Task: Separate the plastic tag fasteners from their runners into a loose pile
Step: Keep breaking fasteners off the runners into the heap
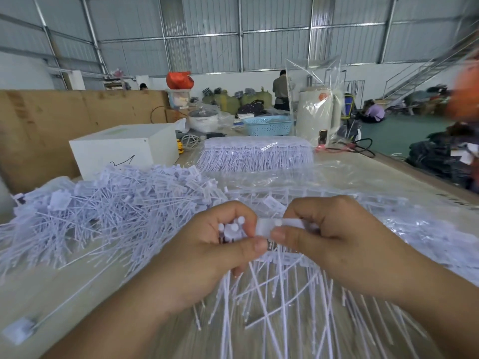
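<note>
My left hand [207,252] grips a bunch of white tag fasteners [232,230] by their heads, their thin tails [261,294] fanning down toward me. My right hand [334,237] pinches the white runner strip [287,224] that joins them, thumb on top. The hands meet at the table's middle. A big loose pile of separated fasteners [108,206] lies to the left of my hands. A neat stack of fasteners on their runners [255,154] sits farther back under clear plastic. One lone fastener [19,331] lies at the near left.
A white box [124,149] stands at the back left beside cardboard sheets [51,120]. Behind the stack are a blue basket [268,125], a rice cooker [203,120] and a bagged white kettle [317,112]. Clear plastic sheeting [350,172] covers the table on the right. People work in the background.
</note>
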The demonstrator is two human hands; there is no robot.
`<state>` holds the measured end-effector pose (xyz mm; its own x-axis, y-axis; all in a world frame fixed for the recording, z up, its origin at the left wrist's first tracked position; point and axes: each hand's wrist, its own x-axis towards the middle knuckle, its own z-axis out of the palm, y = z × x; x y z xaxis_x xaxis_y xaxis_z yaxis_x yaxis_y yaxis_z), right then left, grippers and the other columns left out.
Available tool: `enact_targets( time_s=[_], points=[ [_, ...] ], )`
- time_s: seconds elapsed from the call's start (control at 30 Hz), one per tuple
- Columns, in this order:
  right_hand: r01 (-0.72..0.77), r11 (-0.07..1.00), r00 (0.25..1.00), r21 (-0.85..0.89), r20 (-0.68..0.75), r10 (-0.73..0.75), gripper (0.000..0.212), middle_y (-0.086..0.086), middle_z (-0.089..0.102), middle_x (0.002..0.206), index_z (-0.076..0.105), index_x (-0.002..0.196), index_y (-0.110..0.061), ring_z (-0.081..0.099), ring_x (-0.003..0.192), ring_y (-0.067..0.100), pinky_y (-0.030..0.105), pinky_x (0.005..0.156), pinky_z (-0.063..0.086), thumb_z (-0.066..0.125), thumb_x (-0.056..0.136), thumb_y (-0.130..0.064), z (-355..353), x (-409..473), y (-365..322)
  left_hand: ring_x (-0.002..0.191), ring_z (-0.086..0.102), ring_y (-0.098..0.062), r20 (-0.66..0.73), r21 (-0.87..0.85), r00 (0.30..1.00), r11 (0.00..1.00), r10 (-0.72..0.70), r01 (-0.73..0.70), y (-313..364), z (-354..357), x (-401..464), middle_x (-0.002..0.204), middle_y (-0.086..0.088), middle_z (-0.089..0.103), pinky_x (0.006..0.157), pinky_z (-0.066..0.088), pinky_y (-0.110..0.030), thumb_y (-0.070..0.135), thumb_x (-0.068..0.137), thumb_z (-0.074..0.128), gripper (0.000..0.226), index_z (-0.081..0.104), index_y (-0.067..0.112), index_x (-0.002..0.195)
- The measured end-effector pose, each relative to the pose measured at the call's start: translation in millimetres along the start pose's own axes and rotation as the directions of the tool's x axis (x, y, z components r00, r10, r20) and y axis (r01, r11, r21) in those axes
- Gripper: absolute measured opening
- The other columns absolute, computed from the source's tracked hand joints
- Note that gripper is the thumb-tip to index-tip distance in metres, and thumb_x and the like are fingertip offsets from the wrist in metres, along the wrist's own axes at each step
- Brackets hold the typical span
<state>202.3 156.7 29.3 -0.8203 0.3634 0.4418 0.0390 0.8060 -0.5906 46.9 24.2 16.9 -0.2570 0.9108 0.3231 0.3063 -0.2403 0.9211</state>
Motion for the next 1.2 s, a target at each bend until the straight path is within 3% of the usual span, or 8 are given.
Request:
enact_targets(
  time_s=[0.2,0.33,0.5,0.6,0.7,0.8,0.97,1.2],
  points=[
    [0.047,0.998,0.951,-0.038,-0.303,-0.056,0.044,-0.006,0.040,0.048,0.041,0.061,-0.020,0.035,0.041,0.013,0.022,0.040,0.023,0.053,0.090,-0.052,24,0,-12,0.046,0.046,-0.009,-0.202,-0.157,0.977,0.982,0.068,-0.101,1,17,2,0.051,0.006,0.046,0.048,0.040,-0.015,0.032,0.066,0.075,0.024,0.052,0.030,0.061],
    [0.037,0.992,0.896,0.124,-0.443,0.021,0.043,-0.010,0.039,0.046,0.042,0.060,-0.020,0.034,0.040,0.006,0.013,0.039,0.026,0.053,0.088,-0.051,15,2,-12,0.045,0.045,-0.011,-0.311,-0.149,0.950,0.986,0.031,-0.080,-1,15,1,0.049,0.006,0.047,0.046,0.037,-0.014,0.031,0.068,0.075,0.022,0.055,0.031,0.061],
    [0.056,0.969,0.992,0.242,-0.120,-0.028,0.023,-0.005,0.047,0.053,0.059,0.087,-0.033,0.035,0.042,0.003,0.017,0.042,0.029,0.060,0.083,-0.056,1,-1,-4,0.048,0.050,-0.009,-0.180,-0.173,0.983,0.983,0.024,-0.056,-1,2,1,0.060,0.006,0.056,0.048,0.043,-0.016,0.018,0.070,0.074,0.012,0.066,0.027,0.071],
    [0.080,0.976,0.990,0.204,0.098,-0.102,0.036,-0.003,0.064,0.066,0.049,0.115,-0.043,0.053,0.052,0.014,0.031,0.051,0.044,0.057,0.084,-0.057,5,-2,-1,0.054,0.051,-0.009,0.006,-0.136,0.999,0.989,0.054,-0.053,0,4,-2,0.073,0.007,0.065,0.049,0.043,-0.015,0.026,0.070,0.076,0.018,0.072,0.030,0.086],
    [0.066,0.975,0.984,0.211,0.151,-0.099,0.044,0.001,0.073,0.087,0.042,0.123,-0.048,0.069,0.077,0.027,0.054,0.073,0.053,0.059,0.083,-0.059,4,-2,0,0.058,0.051,-0.009,0.170,-0.109,0.985,0.994,0.036,-0.018,2,1,-4,0.083,0.009,0.069,0.053,0.045,-0.017,0.024,0.073,0.069,0.029,0.073,0.035,0.100],
    [0.055,0.983,0.975,0.173,0.202,-0.091,0.043,-0.001,0.072,0.090,0.045,0.121,-0.050,0.070,0.079,0.024,0.053,0.076,0.053,0.059,0.082,-0.059,3,-2,2,0.061,0.052,-0.004,0.283,-0.037,0.959,0.999,-0.020,0.031,4,-2,-5,0.080,0.008,0.064,0.054,0.045,-0.018,0.021,0.073,0.068,0.031,0.072,0.035,0.100],
    [0.075,0.997,0.962,0.001,0.262,-0.073,0.045,-0.006,0.052,0.057,0.061,0.080,-0.017,0.047,0.050,0.009,0.027,0.051,0.038,0.051,0.087,-0.061,3,0,4,0.056,0.052,0.000,0.233,0.035,0.972,0.999,-0.028,0.020,4,-1,-5,0.069,0.017,0.061,0.051,0.044,-0.015,0.022,0.072,0.073,0.014,0.069,0.030,0.084],
    [0.006,1.000,0.991,-0.004,0.137,-0.006,0.033,-0.010,0.039,0.049,0.048,0.067,-0.025,0.034,0.043,0.005,0.020,0.045,0.028,0.050,0.085,-0.053,-3,3,6,0.053,0.054,-0.012,-0.128,0.056,0.990,0.997,0.060,-0.053,6,-5,-1,0.058,0.005,0.059,0.045,0.043,-0.017,0.024,0.067,0.075,0.008,0.068,0.026,0.065]
  ],
)
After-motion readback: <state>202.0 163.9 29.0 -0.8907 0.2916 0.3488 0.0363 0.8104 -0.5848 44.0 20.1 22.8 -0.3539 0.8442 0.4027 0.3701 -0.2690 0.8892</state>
